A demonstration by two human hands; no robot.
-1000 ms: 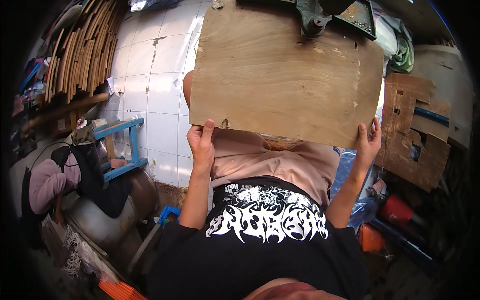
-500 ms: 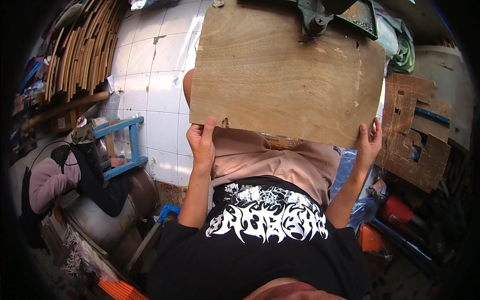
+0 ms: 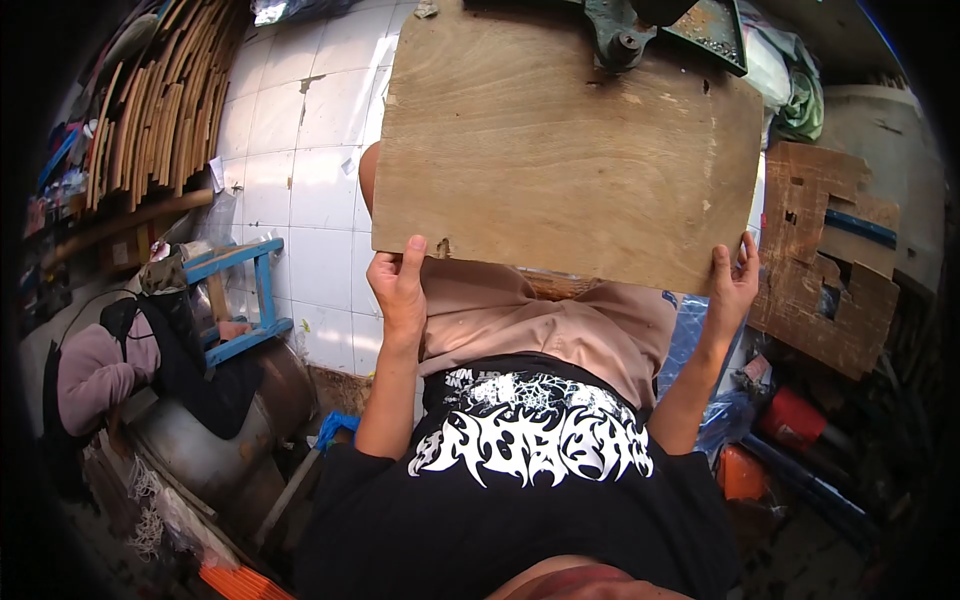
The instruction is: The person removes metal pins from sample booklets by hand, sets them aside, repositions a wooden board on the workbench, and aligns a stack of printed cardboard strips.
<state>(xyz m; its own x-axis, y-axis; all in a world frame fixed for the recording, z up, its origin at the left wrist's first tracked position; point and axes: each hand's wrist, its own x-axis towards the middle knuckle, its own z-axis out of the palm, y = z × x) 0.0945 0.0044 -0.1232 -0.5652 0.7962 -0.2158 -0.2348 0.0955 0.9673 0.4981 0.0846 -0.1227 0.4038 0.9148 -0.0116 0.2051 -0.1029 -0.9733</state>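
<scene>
A large brown plywood sheet (image 3: 560, 160) lies in front of me, above my lap. My left hand (image 3: 400, 285) grips its near left corner, thumb on top beside a small hole in the edge. At the near right corner my right hand (image 3: 735, 275) holds the sheet, thumb on top and fingers along the side edge. The undersides of both grips are hidden. Over the far edge of the sheet sits a dark green metal machine part (image 3: 625, 45), with a tray of small bits (image 3: 715, 35) next to it.
Many thin wooden boards (image 3: 160, 110) stand stacked at the upper left. A blue frame (image 3: 262, 280) and a metal cylinder (image 3: 205, 450) are on my left. Cut-out brown board pieces (image 3: 825, 250) lean at the right, above a red object (image 3: 793, 418). White floor tiles (image 3: 320, 190) show at left.
The plywood sheet and both hands appear slightly further left in view, as does most of the scene. The grip on both corners is the same.
</scene>
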